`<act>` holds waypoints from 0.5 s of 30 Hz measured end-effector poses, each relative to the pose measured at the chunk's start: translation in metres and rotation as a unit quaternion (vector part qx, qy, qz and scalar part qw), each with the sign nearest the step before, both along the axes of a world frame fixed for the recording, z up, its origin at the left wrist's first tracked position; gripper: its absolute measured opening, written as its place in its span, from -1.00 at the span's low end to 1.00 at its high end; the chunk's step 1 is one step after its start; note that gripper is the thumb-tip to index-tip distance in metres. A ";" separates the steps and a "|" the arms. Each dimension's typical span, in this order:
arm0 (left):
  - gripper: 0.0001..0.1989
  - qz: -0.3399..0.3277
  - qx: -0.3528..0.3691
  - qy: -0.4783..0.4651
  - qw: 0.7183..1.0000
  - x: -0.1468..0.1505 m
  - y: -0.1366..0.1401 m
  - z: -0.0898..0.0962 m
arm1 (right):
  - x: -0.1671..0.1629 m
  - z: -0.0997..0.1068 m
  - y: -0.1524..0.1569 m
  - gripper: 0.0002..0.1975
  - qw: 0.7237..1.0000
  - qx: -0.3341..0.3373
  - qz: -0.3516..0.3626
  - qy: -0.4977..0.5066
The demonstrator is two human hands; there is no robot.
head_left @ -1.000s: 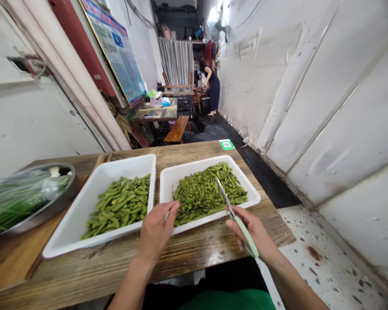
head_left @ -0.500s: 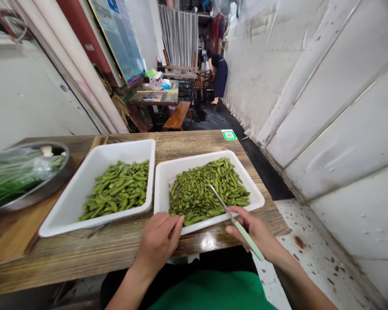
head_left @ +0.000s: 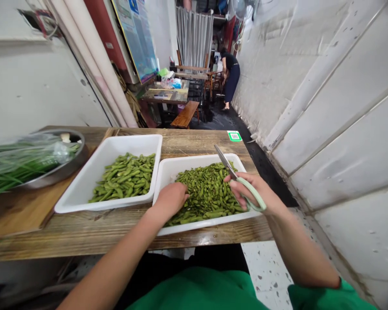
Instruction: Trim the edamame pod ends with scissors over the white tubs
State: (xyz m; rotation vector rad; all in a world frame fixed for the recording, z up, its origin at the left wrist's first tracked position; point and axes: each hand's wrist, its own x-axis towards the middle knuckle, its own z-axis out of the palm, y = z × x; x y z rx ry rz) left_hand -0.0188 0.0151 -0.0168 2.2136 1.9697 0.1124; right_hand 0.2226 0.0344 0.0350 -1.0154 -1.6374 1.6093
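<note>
In my right hand (head_left: 257,189) is a pair of scissors (head_left: 225,160) with pale green handles. The blades look closed and point up and away, above the right tray's far side. My left hand (head_left: 171,200) reaches over the left part of that white tray (head_left: 207,224), its fingers curled down at the small green soybean pods (head_left: 203,189). What those fingertips pinch, if anything, is hidden. To the left, another white tray (head_left: 84,183) holds a pile of larger-looking green pods (head_left: 126,178).
A metal basin (head_left: 74,161) with bagged green stalks stands at the left by a wooden board (head_left: 22,217). A green QR-code card (head_left: 234,136) lies on the wooden table's far edge. Beyond are a bench (head_left: 186,114), another table and a bent-over person (head_left: 231,75).
My left hand has moved forward from the tray's near rim to the pods inside. My right hand has lifted the scissors farther forward. The view has shifted, and the distant person's posture differs slightly.
</note>
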 end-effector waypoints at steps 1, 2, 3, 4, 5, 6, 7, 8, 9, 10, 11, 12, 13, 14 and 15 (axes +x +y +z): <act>-0.83 -0.001 -0.025 -0.014 1.000 0.000 0.003 -0.003 | -0.006 -0.005 0.005 -0.61 1.000 0.005 -0.009 -0.002; -0.86 -0.003 -0.044 -0.033 0.998 -0.001 0.003 -0.004 | -0.010 -0.011 0.009 -0.61 1.000 0.016 -0.024 -0.005; -0.88 -0.005 -0.051 -0.056 0.997 -0.002 0.003 -0.005 | -0.013 -0.018 0.011 -0.62 0.999 0.020 -0.031 0.005; -0.89 -0.003 -0.047 -0.082 0.995 -0.003 0.001 -0.005 | -0.014 -0.026 0.012 -0.63 0.999 0.021 -0.035 0.015; -0.90 0.004 -0.035 -0.112 0.993 -0.004 0.000 -0.004 | -0.015 -0.033 0.012 -0.63 0.998 0.020 -0.045 0.024; -0.89 0.017 -0.021 -0.149 0.988 -0.004 -0.002 -0.003 | -0.014 -0.040 0.012 -0.63 0.998 0.021 -0.056 0.031; -0.88 0.033 -0.008 -0.196 0.980 -0.004 -0.003 -0.001 | -0.014 -0.046 0.011 -0.63 0.997 0.022 -0.066 0.036; -0.86 0.052 0.000 -0.253 0.966 -0.004 -0.004 0.001 | -0.013 -0.050 0.010 -0.63 0.996 0.025 -0.072 0.037; -0.81 0.070 -0.004 -0.315 0.946 -0.004 -0.004 0.003 | -0.012 -0.052 0.010 -0.63 0.996 0.030 -0.077 0.038; -0.75 0.084 -0.016 -0.377 0.922 -0.004 -0.004 0.005 | -0.012 -0.054 0.010 -0.63 0.995 0.035 -0.081 0.037; -0.69 0.094 -0.034 -0.435 0.895 -0.005 -0.003 0.006 | -0.012 -0.054 0.009 -0.64 0.995 0.042 -0.085 0.033; -0.64 0.103 -0.056 -0.483 0.868 -0.005 -0.003 0.007 | -0.012 -0.054 0.009 -0.65 0.995 0.048 -0.088 0.029; -0.61 0.110 -0.077 -0.522 0.843 -0.005 -0.003 0.008 | -0.013 -0.054 0.009 -0.65 0.994 0.052 -0.090 0.024; -0.61 0.115 -0.094 -0.552 0.821 -0.005 -0.003 0.008 | -0.013 -0.053 0.009 -0.66 0.994 0.055 -0.089 0.018; -0.63 0.119 -0.107 -0.577 0.801 -0.005 -0.003 0.009 | -0.014 -0.053 0.009 -0.66 0.994 0.056 -0.089 0.014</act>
